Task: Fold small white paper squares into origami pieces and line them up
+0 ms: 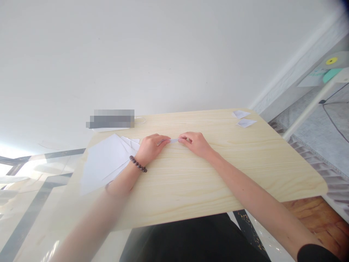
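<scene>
A small folded piece of white paper [174, 140] is held over the middle of the table [191, 185]. My left hand [149, 147], with a dark bead bracelet on its wrist, pinches the paper's left end. From the other side, my right hand [195, 143] pinches its right end between thumb and fingers. Much of the folded paper is hidden by my fingers. Beside my left forearm lies a loose stack of white paper sheets [100, 156], fanned out at its right side.
Two folded white paper shapes, one [241, 114] behind the other [246, 123], lie at the far right of the table. A blurred-out grey object [113, 120] stands at the back left, with a thin white cable [140, 119] beside it. A plain wall [169, 54] rises behind the table.
</scene>
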`<state>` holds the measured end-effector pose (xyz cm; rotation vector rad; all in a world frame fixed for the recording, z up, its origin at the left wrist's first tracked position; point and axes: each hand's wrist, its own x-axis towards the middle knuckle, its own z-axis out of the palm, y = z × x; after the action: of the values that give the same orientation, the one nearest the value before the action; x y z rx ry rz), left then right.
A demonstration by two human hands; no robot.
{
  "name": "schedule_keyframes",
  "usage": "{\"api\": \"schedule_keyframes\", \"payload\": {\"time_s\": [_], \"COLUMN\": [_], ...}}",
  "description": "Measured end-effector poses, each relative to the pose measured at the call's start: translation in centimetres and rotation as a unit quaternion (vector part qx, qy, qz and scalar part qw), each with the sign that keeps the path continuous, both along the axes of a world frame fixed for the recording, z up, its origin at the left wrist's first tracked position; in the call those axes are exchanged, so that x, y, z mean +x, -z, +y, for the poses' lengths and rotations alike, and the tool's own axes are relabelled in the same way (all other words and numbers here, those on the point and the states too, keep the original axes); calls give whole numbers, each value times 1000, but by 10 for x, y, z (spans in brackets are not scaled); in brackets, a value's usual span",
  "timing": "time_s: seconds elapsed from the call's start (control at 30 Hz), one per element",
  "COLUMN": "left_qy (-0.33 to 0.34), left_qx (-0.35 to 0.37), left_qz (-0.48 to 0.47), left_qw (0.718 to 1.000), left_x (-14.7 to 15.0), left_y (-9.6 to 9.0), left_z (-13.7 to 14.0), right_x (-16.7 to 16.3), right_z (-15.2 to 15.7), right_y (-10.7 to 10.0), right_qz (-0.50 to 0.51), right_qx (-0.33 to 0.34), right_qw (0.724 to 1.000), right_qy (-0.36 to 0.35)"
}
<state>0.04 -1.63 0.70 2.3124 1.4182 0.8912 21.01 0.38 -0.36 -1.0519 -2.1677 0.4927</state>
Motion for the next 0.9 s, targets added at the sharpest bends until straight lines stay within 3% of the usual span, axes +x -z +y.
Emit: {"api": "schedule_keyframes", "payload": {"time_s": [0.23,0.4,0.6,0.9], "left_qy": [-13,9,-9,50], "left_qx": [-58,-38,-28,-1], "left_qz": [-21,-16,-14,1], "left_qw": [998,999,999,999], "left_x": [-1,2,3,5], "left_y": [-1,2,0,-2], "left_z": [1,0,-1,-2], "right_x": [-1,-4,-3,-12], "right_z": [-3,-4,0,-4], "right_y": [-2,1,4,4], "right_qz": [-25,-39,-22,-54], "right_qx": [14,11,6,48], "right_qw": [999,999,1000,997], "right_qy": [24,12,-2,10]}}
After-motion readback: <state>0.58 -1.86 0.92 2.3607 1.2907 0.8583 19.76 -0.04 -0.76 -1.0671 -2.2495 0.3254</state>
